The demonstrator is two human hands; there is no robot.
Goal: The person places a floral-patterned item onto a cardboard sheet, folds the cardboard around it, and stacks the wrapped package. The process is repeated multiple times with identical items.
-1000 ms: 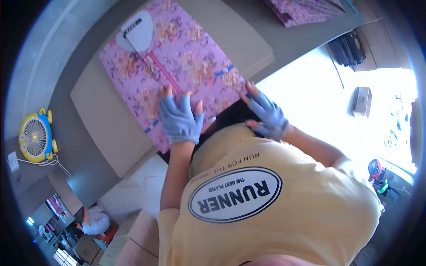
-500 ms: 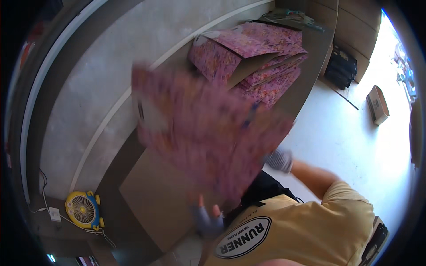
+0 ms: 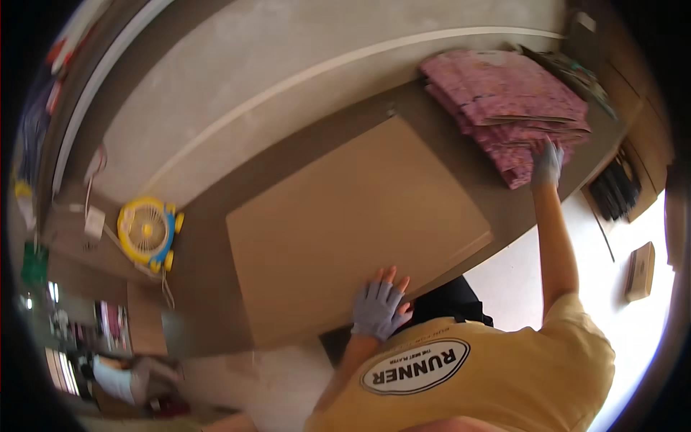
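My left hand [image 3: 379, 304], in a grey glove with bare fingertips, lies with fingers spread on the near edge of a large flat brown cardboard sheet [image 3: 353, 216]. My right arm stretches out to the far right, where my right hand [image 3: 547, 164], gloved alike, touches the near side of a pile of pink floral cardboard pieces [image 3: 515, 90]. Its fingers look extended against the pile's edge. Brown inner faces show between some layers. Whether one brown sheet or several lie under my left hand, I cannot tell.
A yellow and blue fan [image 3: 147, 232] with a cable stands at the table's left end. Behind the table [image 3: 209, 288] runs a grey wall [image 3: 288, 57]. On the floor at right are a small brown box [image 3: 639, 271] and a black bundle [image 3: 615, 189]. Another person [image 3: 119, 378] is at lower left.
The pink floral piece that was blurred in the air above the table is gone from there, leaving the brown sheet uncovered. My right hand has reached out to the pile, which lies flatter.
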